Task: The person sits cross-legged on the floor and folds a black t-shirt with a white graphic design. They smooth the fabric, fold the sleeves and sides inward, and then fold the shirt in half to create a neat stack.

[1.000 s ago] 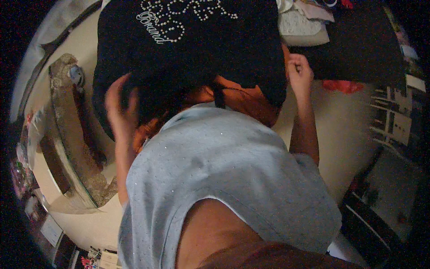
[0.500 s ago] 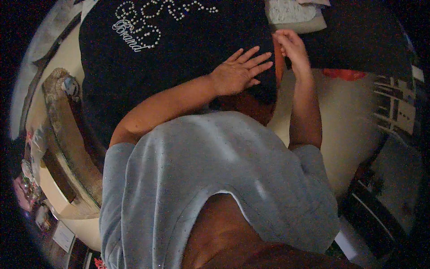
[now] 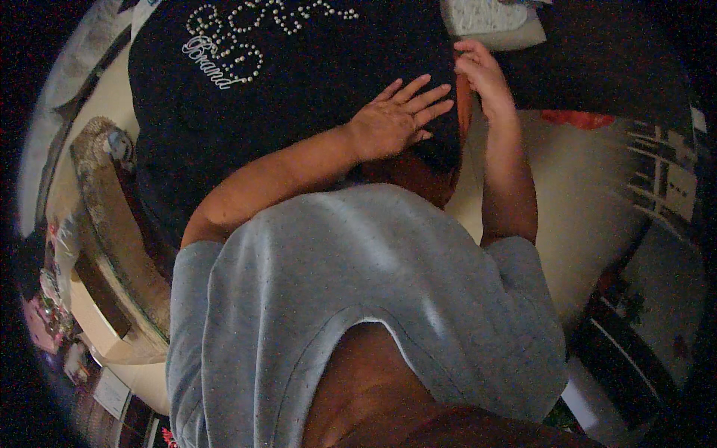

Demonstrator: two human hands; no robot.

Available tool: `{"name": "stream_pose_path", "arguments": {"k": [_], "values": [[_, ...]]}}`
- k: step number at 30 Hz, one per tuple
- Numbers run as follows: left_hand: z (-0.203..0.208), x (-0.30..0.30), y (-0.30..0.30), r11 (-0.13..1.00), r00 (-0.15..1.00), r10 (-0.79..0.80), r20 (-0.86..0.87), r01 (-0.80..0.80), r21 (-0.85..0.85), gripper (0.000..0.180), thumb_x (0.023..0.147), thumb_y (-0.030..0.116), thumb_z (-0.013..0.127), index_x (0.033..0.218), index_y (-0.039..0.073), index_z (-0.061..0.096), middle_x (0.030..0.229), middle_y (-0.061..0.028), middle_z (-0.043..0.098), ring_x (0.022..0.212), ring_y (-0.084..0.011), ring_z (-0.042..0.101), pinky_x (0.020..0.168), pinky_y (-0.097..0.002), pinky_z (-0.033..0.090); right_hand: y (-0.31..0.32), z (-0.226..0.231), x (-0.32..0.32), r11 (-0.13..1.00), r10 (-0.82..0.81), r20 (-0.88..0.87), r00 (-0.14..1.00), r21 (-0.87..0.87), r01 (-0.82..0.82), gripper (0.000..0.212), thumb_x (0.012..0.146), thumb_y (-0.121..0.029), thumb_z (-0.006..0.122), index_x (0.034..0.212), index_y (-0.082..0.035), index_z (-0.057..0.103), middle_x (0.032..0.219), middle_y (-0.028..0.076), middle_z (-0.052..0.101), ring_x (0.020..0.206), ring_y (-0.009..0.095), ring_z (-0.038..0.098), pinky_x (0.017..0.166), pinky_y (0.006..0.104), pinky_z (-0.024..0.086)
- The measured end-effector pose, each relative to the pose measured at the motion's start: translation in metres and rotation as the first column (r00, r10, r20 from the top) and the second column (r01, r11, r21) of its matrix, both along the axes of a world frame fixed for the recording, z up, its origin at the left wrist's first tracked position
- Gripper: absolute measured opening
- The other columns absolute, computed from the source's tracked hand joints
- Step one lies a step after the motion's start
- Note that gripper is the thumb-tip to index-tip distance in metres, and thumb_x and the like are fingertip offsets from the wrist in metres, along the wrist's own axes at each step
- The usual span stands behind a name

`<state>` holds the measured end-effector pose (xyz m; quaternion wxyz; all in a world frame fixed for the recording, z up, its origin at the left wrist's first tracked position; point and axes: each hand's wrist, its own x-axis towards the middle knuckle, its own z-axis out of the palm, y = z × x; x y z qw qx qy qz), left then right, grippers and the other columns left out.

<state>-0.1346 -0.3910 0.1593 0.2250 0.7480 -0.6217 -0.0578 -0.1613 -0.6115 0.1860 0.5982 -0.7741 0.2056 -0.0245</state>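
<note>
Grey short-sleeved shirt [image 3: 358, 254] on the person, nearest. Just past it, black garment [image 3: 299, 82] with pale beaded lettering, spread out before the person. Left hand [image 3: 396, 123]: palm down on the garment, fingers fanned, grasping nothing. Right hand [image 3: 482, 78]: fingers curled at the garment's right edge, beside orange cloth [image 3: 464, 108]; cannot tell whether they pinch anything. Farther, upper right: white textured item [image 3: 485, 16], blurred.
</note>
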Motion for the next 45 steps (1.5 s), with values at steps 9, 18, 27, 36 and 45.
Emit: {"name": "stream_pose_path", "arguments": {"k": [9,18,27,36,45], "values": [[0.001,-0.001,0.000,1.000,1.000,0.014,-0.007,-0.014,-0.004,0.064,0.089,0.036,0.054,0.145,0.021,0.025,0.152,-0.0018,0.017,0.139,-0.0308,0.017,0.111,-0.0499,0.020,-0.002,-0.004,-0.002,0.999,-0.053,-0.005,0.999,-0.003,0.053,0.033,0.080,-0.015,0.063,0.111,-0.009,0.055,0.091,0.000,0.054,0.084,0.012,0.051,0.075,0.0243,0.040],[0.005,-0.002,0.000,0.999,1.000,0.021,0.015,-0.020,-0.037,0.059,0.089,0.032,0.055,0.141,0.020,0.032,0.149,-0.0048,0.024,0.136,-0.0311,0.024,0.109,-0.0482,0.025,0.028,-0.011,-0.021,0.805,0.138,0.442,0.886,-0.571,0.159,0.020,0.079,-0.007,0.061,0.099,-0.010,0.066,0.093,0.008,0.058,0.091,0.023,0.057,0.083,0.0315,0.046],[-0.005,0.027,-0.019,0.899,0.932,0.194,-0.305,-0.294,-0.325,0.037,0.087,0.020,0.059,0.123,0.014,0.054,0.129,-0.0103,0.049,0.107,-0.0340,0.053,0.093,-0.0396,0.045,0.020,-0.013,-0.017,0.745,0.246,0.462,0.852,-0.653,0.139,0.022,0.075,0.000,0.055,0.094,-0.008,0.063,0.097,0.011,0.059,0.094,0.029,0.056,0.084,0.0356,0.045],[-0.001,0.024,-0.018,0.941,0.957,0.276,-0.085,-0.287,-0.178,0.037,0.088,0.029,0.056,0.125,0.029,0.054,0.136,-0.0076,0.046,0.090,-0.0298,0.057,0.081,-0.0381,0.051,0.021,-0.023,-0.015,0.574,0.307,0.431,0.849,-0.795,0.196,0.016,0.076,-0.004,0.051,0.089,-0.007,0.059,0.101,0.010,0.059,0.094,0.030,0.055,0.084,0.0394,0.041],[-0.007,0.025,-0.021,0.937,0.960,0.275,-0.053,-0.280,-0.209,0.038,0.087,0.029,0.057,0.125,0.030,0.053,0.135,-0.0074,0.046,0.084,-0.0285,0.058,0.076,-0.0378,0.052,0.021,-0.025,-0.011,0.568,0.308,0.466,0.829,-0.789,0.234,0.023,0.076,-0.001,0.050,0.094,-0.008,0.063,0.099,0.009,0.061,0.093,0.029,0.056,0.082,0.0377,0.041]]}}
